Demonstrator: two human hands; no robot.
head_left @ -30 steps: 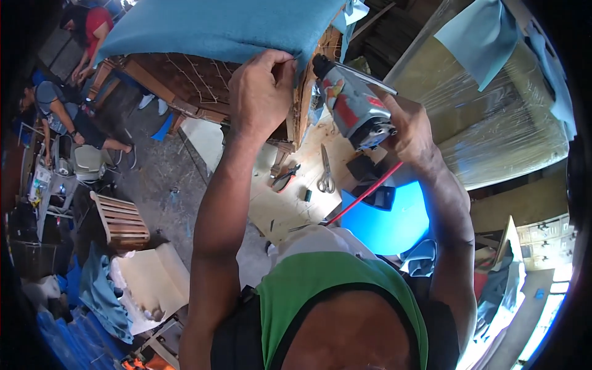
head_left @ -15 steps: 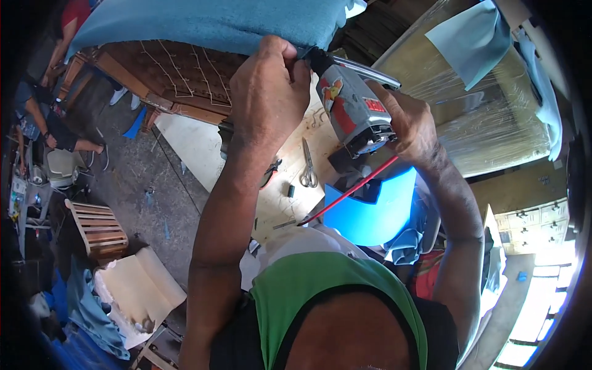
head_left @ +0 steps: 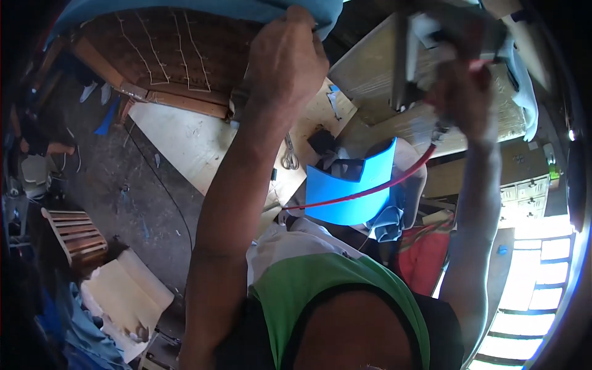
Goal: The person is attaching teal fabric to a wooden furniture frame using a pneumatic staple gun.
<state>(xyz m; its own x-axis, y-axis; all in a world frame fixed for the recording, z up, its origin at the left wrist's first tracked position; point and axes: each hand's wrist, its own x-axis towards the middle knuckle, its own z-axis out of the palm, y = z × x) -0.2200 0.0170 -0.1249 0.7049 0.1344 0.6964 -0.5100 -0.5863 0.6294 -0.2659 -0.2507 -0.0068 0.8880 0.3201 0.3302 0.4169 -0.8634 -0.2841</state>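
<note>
My left hand is closed at the hanging edge of the blue fabric, which covers the upper part of a wooden furniture frame with strung cords. My right hand grips a pneumatic staple gun, raised at upper right, both blurred by motion. A red hose runs from the gun down across a curved light-blue sheet. Scissors lie on the pale board beneath the frame.
A plastic-wrapped padded piece stands at right. A person's legs show at far left, another's white shoes behind the frame. A slatted wooden piece and a cream padded piece lie at lower left.
My right hand has lifted the staple gun up and right, away from the fabric edge. My left hand has moved up and right. The view has shifted over the scene.
</note>
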